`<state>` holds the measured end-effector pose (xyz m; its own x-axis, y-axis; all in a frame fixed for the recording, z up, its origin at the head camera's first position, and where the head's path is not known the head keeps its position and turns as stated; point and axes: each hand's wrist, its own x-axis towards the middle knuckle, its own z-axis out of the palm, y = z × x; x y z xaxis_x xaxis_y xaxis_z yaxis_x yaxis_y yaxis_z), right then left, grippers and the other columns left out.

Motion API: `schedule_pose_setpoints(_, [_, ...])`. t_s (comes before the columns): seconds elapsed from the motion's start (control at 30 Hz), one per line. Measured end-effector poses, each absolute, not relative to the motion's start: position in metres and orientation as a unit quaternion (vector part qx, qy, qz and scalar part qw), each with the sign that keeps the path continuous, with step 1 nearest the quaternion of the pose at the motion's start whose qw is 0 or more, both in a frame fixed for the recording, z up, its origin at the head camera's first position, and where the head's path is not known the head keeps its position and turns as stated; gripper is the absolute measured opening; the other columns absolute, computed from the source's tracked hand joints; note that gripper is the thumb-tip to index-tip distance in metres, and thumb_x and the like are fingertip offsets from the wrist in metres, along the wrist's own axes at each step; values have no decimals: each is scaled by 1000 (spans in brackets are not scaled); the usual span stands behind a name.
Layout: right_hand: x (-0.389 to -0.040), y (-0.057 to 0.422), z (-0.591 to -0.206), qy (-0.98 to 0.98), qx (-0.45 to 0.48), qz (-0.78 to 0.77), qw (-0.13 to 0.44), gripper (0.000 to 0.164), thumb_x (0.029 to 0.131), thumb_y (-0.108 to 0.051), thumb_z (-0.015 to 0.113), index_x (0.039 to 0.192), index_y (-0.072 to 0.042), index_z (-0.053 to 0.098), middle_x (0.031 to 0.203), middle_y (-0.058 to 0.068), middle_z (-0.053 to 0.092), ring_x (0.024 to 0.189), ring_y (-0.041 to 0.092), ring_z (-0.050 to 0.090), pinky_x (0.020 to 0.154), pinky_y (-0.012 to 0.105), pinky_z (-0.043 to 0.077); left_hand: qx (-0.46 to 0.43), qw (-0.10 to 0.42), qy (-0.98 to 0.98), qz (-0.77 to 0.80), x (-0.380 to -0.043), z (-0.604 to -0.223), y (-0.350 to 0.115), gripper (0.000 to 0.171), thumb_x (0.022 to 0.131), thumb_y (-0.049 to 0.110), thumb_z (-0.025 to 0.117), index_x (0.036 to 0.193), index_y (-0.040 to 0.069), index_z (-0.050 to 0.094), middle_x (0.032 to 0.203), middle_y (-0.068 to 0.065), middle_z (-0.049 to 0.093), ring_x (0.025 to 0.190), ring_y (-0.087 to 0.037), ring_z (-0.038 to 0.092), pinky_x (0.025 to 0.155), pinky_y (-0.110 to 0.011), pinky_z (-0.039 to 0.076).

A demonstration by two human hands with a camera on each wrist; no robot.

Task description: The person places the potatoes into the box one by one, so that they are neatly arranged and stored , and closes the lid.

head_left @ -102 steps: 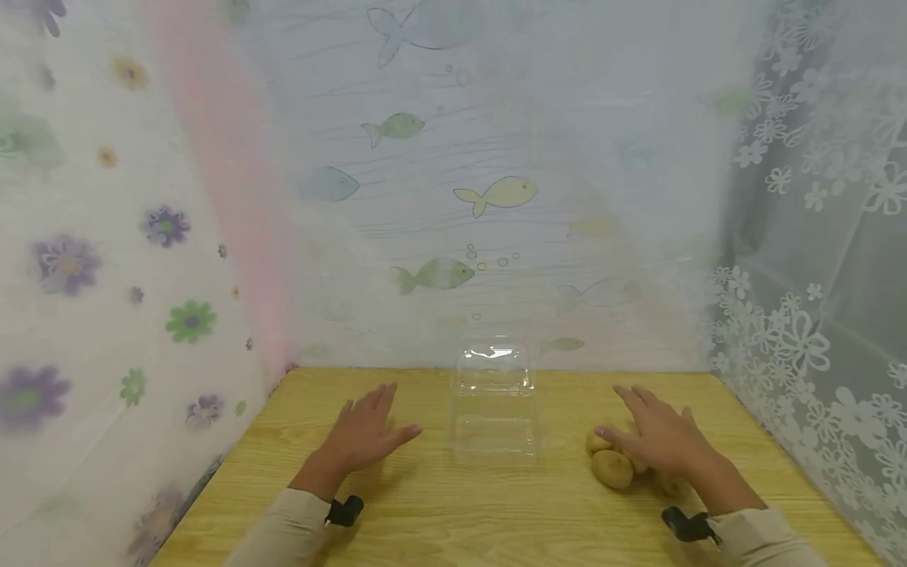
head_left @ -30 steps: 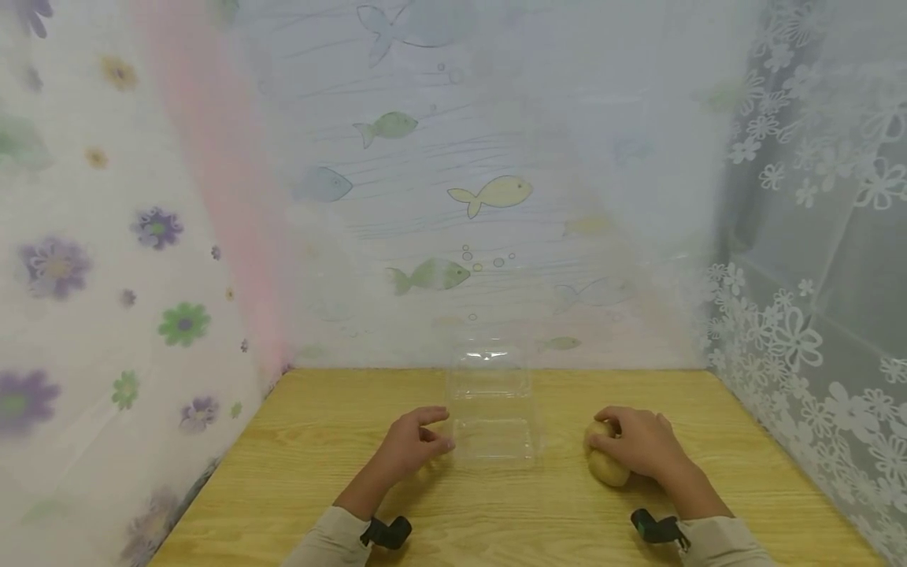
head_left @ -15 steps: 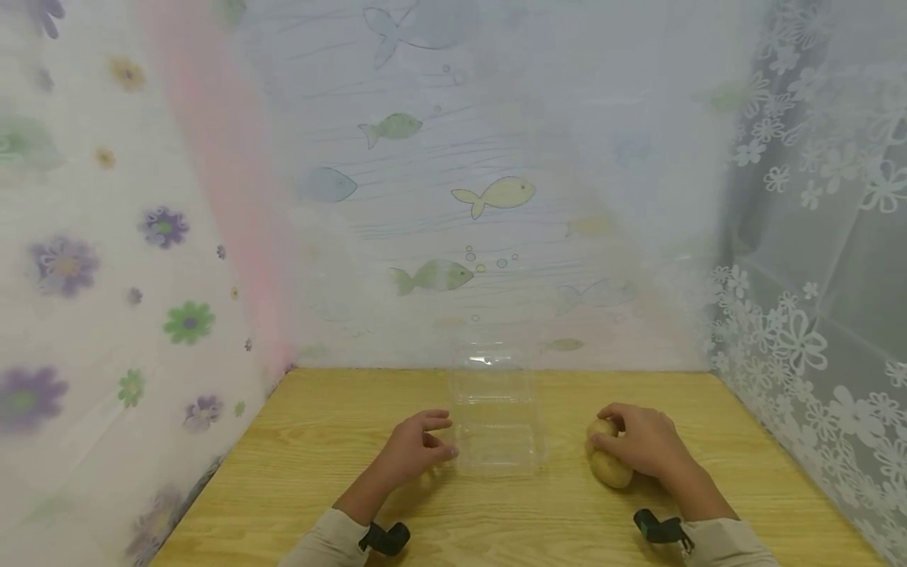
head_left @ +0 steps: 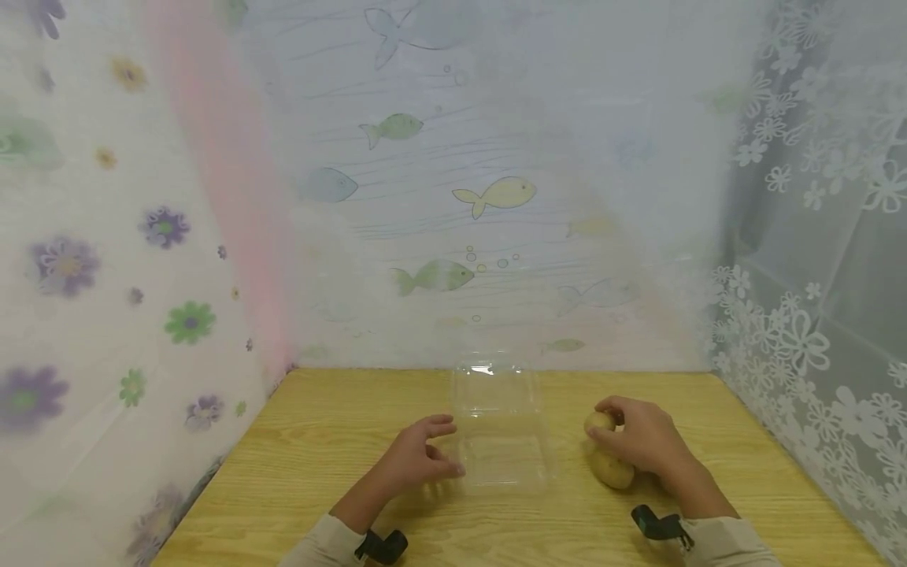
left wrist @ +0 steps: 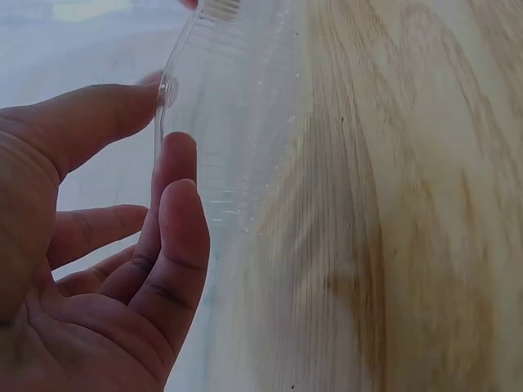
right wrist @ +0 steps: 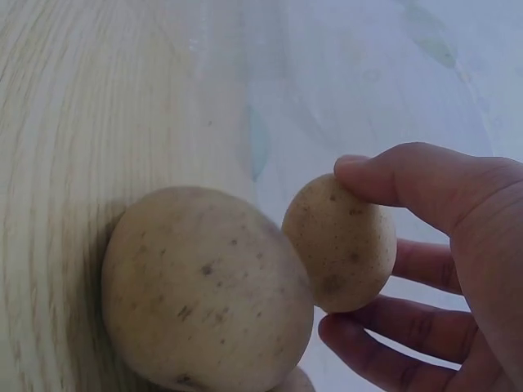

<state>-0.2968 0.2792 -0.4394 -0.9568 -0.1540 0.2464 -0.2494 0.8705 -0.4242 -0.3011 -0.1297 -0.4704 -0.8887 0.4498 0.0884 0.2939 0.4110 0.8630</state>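
Note:
A clear plastic clamshell container (head_left: 506, 465) lies with its lid up at the middle of the table. My left hand (head_left: 412, 458) pinches its left rim; in the left wrist view the thumb and fingers are at the edge of the transparent wall (left wrist: 233, 122). To the right, my right hand (head_left: 648, 435) holds a small potato (right wrist: 339, 245) between thumb and fingers. Beside it, nearer the wrist camera, sits a larger speckled potato (right wrist: 204, 286). A sliver of another potato (right wrist: 296, 381) shows beneath; the right hand hides any others in the head view.
The wood-grain table (head_left: 340, 402) carries the container and potatoes. Behind it hangs a pale curtain (head_left: 496, 118) with printed fish. A flowered curtain (head_left: 106, 331) stands on the left and a sheet with white flowers (head_left: 801, 346) on the right.
Both hands have come down from hovering, the left onto the container's rim, the right onto a potato. Over the last second the container has slid nearer to me; the right hand has risen slightly.

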Motion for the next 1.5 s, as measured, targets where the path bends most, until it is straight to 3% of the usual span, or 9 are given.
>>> schedule_pose_setpoints(0.3, [-298, 265, -430, -949, 119, 271, 112, 49, 89, -49, 80, 125, -15, 73, 115, 3, 74, 102, 23, 70, 79, 42, 58, 234, 91, 834, 492, -291, -466, -129, 90, 82, 25, 91, 157, 8, 44, 153, -20, 53, 85, -13, 72, 71, -25, 58])
schedule_pose_setpoints(0.7, [-296, 238, -417, -935, 149, 295, 124, 49, 87, -47, 83, 121, -13, 73, 114, 0, 74, 100, 20, 71, 77, 39, 58, 267, 120, 804, 518, -284, -467, -132, 89, 85, 23, 88, 159, 15, 40, 152, -23, 53, 86, -16, 73, 69, -26, 58])
schedule_pose_setpoints(1.03, [-295, 213, -406, -925, 164, 321, 121, 42, 86, -38, 86, 118, -14, 73, 110, -2, 75, 101, 19, 72, 85, 44, 57, 274, 123, 803, 515, -283, -470, -131, 92, 83, 23, 90, 160, 12, 40, 153, -22, 53, 83, -14, 70, 69, -25, 57])
schedule_pose_setpoints(1.5, [-298, 185, -416, -913, 200, 334, 122, 36, 83, -30, 89, 112, -14, 74, 104, -5, 75, 95, 16, 73, 83, 41, 56, 294, 110, 811, 494, -282, -470, -129, 90, 86, 23, 87, 160, 8, 38, 151, -24, 54, 78, -8, 67, 72, -24, 57])
